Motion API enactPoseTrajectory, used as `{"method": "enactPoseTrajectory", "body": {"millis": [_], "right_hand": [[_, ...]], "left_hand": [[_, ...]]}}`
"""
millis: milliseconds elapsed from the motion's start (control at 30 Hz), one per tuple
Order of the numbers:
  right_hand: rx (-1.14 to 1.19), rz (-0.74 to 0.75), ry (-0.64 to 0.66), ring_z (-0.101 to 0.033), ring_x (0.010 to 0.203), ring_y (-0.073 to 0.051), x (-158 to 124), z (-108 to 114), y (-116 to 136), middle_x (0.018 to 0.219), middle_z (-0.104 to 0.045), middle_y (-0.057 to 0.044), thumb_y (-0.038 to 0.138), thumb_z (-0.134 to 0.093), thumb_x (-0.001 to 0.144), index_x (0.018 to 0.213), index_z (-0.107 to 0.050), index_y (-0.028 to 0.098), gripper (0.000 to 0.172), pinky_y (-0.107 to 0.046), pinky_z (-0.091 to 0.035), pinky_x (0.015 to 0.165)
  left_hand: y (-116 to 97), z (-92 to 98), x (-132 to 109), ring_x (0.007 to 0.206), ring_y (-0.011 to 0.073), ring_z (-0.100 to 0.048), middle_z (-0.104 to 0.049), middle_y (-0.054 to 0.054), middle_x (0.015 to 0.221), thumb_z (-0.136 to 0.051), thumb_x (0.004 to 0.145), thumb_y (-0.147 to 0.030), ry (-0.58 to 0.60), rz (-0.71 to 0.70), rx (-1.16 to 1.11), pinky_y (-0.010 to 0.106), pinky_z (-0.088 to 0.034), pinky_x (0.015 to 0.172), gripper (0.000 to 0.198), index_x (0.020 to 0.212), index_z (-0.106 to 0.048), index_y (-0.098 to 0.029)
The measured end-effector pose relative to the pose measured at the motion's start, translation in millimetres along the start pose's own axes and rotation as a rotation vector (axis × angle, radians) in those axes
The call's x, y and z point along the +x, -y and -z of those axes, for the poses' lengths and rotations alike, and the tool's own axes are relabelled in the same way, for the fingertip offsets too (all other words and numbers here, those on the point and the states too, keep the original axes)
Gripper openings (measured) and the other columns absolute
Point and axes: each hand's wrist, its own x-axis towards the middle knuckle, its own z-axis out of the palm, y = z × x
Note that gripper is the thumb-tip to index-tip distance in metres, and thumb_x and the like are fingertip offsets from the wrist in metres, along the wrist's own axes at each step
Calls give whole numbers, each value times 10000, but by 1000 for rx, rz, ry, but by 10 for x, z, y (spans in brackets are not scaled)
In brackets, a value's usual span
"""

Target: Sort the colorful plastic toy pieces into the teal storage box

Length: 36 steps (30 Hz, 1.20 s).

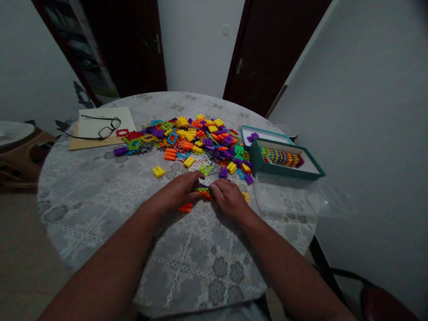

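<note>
My left hand (pixel 177 191) and my right hand (pixel 230 198) meet at the table's middle, fingers curled round a small cluster of joined plastic pieces (pixel 204 192), green and orange. Both hands grip it from opposite sides. An orange piece (pixel 186 207) lies under my left wrist. Just beyond the hands spreads a big pile of coloured interlocking pieces (pixel 197 140): yellow, purple, orange, green, white. A lone yellow piece (pixel 158 171) sits to the left of the pile.
A teal box (pixel 287 171) with a row of joined pieces stands at the right, its lid (pixel 245 131) behind it. A clear plastic container (pixel 284 196) lies near the right edge. Glasses (pixel 105 129) rest on a notebook (pixel 100 138) at the far left. The round table (pixel 100 191) has a lace cloth.
</note>
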Motion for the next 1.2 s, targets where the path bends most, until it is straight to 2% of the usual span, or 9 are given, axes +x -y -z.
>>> {"method": "enactPoseTrajectory", "body": {"millis": [67,200,300,433,600,767,900,1067,1200], "right_hand": [[22,-21,0,-668,879,-190,-5,-11,-2,929,-732,-44,304,-489,1122,978,-713,211,283,-291,-453,835],[82,-52,-5,-721,989,-206,-34,-15,19,1094,-789,-59,323,-518,1117,1189,-734,223,250,-304,-484,886],[56,-37,24,-726,964,-216,-58,-19,34,1104,-795,-78,350,-595,1080,1264,-725,197,272,-320,-509,881],[-41,27,49,-723,1022,-251,-68,-63,18,1179,-785,-129,311,-705,994,1330,-704,160,369,-365,-536,934],[-82,68,51,-715,1091,-267,-63,-117,-3,1211,-770,-146,244,-673,995,1318,-700,163,334,-391,-545,977],[-119,73,65,-709,1112,-275,-57,-132,18,1227,-756,-151,233,-691,994,1301,-697,164,315,-393,-545,975],[-155,49,82,-698,1142,-273,-39,-137,57,1250,-747,-155,241,-684,1008,1332,-674,160,334,-394,-535,996],[-206,3,125,-698,1101,-246,-4,-129,144,1227,-746,-129,272,-659,1026,1287,-672,176,278,-347,-526,930],[-287,-41,142,-699,1025,-240,-10,48,238,1185,-749,-116,290,-654,1019,1231,-676,191,235,-332,-512,854]], "left_hand": [[7,-8,-14,947,247,-654,-724,70,1078,-730,904,-322,-4,-12,-3,366,-500,840,503,1384,-605,-245],[44,-19,-27,1054,282,-659,-703,111,1201,-717,912,-334,-20,-60,87,405,-517,914,379,1276,-680,-231],[74,-6,-29,1036,285,-658,-705,110,1181,-717,904,-340,-25,-53,112,417,-523,921,335,1221,-710,-235],[17,32,-33,1026,278,-663,-717,110,1170,-718,883,-299,-21,-40,85,425,-532,955,397,1273,-710,-227],[-135,61,-47,1006,255,-679,-727,102,1210,-658,898,-266,27,-48,39,415,-554,960,448,1343,-691,-234],[-132,74,-33,1094,271,-702,-750,110,1263,-612,872,-217,7,-63,-60,434,-549,1032,487,1349,-698,-258],[-57,42,20,1169,289,-703,-771,100,1255,-595,925,-304,-11,-38,-158,450,-533,1079,379,1276,-735,-269],[-19,-2,62,1079,314,-734,-795,110,1170,-652,915,-394,-38,30,-239,463,-570,992,351,1225,-762,-271],[-88,30,63,1048,317,-744,-793,120,1166,-659,929,-505,-75,27,-237,456,-582,963,376,1189,-777,-261]]}}
